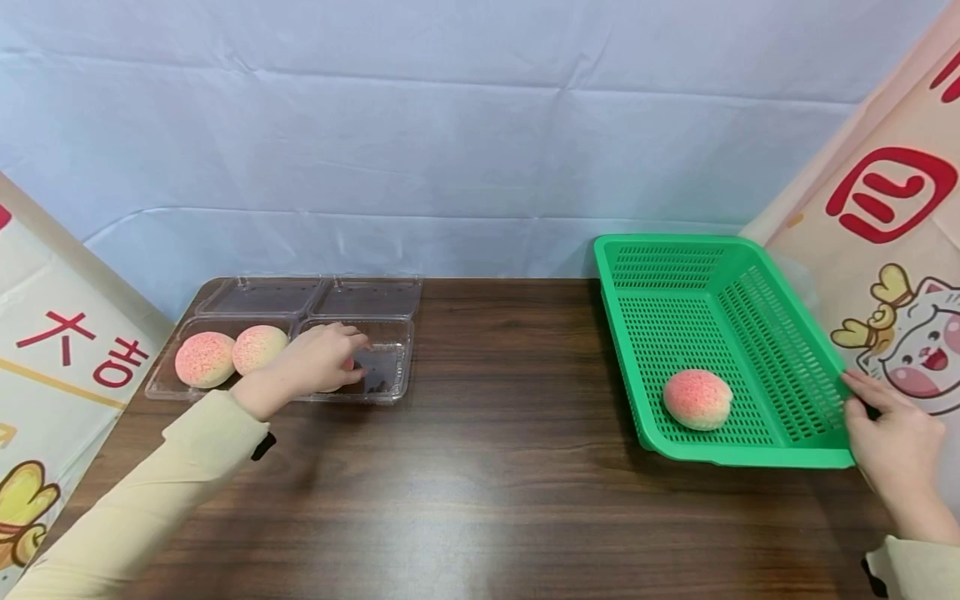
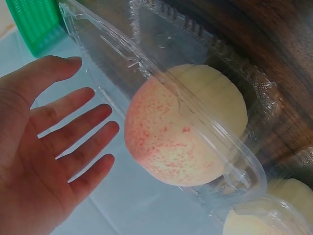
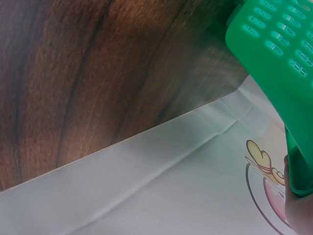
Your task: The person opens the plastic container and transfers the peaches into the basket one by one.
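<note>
Head view: the left hand (image 1: 321, 354) is hovering over the covered peach (image 2: 154, 147) in clear packaging (image 1: 388, 371) at the desk's (image 1: 495, 417) back-left corner, its fingers extending loosely, not touching the fruit in left wrist view. 2 other peaches (image 1: 204, 360) are sitting alongside. 1 basket peach (image 1: 697, 400) is lying near the green basket's (image 1: 720, 453) front-left corner; the right hand (image 1: 896, 437) is gripping that basket's right rim. Risks: fingers catching a flimsy edge could be dragging the packaging; tugging the rim could be sending the basket peach rolling. Right wrist view is cropping hand and basket; can't tell if it's resting flat.
</note>
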Available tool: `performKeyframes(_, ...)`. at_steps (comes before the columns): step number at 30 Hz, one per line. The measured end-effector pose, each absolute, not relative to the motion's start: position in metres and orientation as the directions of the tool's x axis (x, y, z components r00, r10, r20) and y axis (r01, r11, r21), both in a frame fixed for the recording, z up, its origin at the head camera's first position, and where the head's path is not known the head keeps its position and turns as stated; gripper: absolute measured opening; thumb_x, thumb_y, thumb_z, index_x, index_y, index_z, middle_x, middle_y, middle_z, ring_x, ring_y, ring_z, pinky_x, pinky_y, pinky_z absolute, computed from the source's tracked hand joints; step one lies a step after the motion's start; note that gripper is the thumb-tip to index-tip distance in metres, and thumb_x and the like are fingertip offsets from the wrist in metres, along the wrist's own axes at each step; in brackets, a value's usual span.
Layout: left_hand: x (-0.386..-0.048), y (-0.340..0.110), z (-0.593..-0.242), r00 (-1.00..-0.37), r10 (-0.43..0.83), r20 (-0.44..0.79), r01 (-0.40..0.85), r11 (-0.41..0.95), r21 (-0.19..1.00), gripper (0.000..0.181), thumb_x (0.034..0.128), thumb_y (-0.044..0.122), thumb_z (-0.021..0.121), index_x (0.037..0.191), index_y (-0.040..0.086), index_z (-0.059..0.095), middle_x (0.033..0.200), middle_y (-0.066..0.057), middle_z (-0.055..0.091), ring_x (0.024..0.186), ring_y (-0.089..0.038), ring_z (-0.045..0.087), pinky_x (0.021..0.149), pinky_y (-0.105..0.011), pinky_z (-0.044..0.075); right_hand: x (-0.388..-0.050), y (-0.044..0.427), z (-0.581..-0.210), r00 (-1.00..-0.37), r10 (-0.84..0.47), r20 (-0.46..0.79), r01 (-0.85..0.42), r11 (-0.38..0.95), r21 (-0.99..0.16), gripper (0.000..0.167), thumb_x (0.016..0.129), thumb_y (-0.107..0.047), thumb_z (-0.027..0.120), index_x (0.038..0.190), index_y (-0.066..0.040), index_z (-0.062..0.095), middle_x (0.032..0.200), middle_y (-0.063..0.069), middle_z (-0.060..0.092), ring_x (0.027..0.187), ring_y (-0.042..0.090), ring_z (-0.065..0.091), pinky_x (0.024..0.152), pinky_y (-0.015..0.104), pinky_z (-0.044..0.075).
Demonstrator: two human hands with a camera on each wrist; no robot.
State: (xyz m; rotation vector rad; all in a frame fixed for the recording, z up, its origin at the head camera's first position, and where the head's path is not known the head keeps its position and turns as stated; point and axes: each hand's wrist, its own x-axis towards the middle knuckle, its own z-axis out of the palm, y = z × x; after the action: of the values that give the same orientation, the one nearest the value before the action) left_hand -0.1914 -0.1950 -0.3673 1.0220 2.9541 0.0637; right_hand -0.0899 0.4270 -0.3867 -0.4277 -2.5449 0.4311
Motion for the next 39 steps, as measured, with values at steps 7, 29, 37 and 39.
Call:
performKeyframes(7,-0.191,-0.202,-0.370,-0.794,0.608,-0.021,0.607,0.794,0.045,0.035,0.0752,0.023,0.072,0.101,0.002,0.064,0.094,-0.012,0.061,0.086,-0.030,0.058,0.074,-0.044,0.046,-0.089,0.427,-0.386,-0.819,0.367,0.440,0.206,0.906,-0.371,0.033,0.087,-0.003,0.043,0.114,0.006,0.060,0.121,0.019,0.055,0.119,0.031,0.046,0.080,0.021,0.033)
performKeyframes(29,-0.195,-0.222,-0.374,-0.794,0.607,0.021,0.608,0.793,0.046,0.035,0.0691,0.020,0.071,0.097,0.001,0.064,0.095,-0.015,0.060,0.090,-0.035,0.054,0.078,-0.048,0.043,-0.089,0.428,-0.387,-0.815,0.387,0.432,0.223,0.897,-0.383,0.032,0.086,-0.003,0.045,0.114,0.005,0.061,0.121,0.018,0.055,0.119,0.029,0.046,0.082,0.019,0.032)
performKeyframes(37,-0.196,-0.227,-0.375,-0.813,0.582,-0.019,0.580,0.813,0.056,0.040,0.0702,0.021,0.072,0.102,-0.002,0.062,0.101,-0.019,0.058,0.094,-0.037,0.053,0.074,-0.048,0.044,-0.088,0.427,-0.386,-0.814,0.354,0.460,0.190,0.911,-0.366,0.032,0.086,-0.003,0.045,0.112,0.006,0.061,0.118,0.020,0.056,0.119,0.026,0.047,0.067,0.014,0.023)
performKeyframes(39,-0.196,-0.227,-0.375,-0.821,0.570,-0.046,0.567,0.821,0.067,0.043,0.0710,0.021,0.072,0.105,-0.002,0.061,0.105,-0.020,0.057,0.098,-0.039,0.051,0.076,-0.049,0.044,-0.088,0.427,-0.385,-0.818,0.359,0.449,0.195,0.908,-0.372,0.032,0.087,-0.003,0.044,0.113,0.007,0.060,0.120,0.020,0.055,0.119,0.030,0.046,0.078,0.022,0.030)
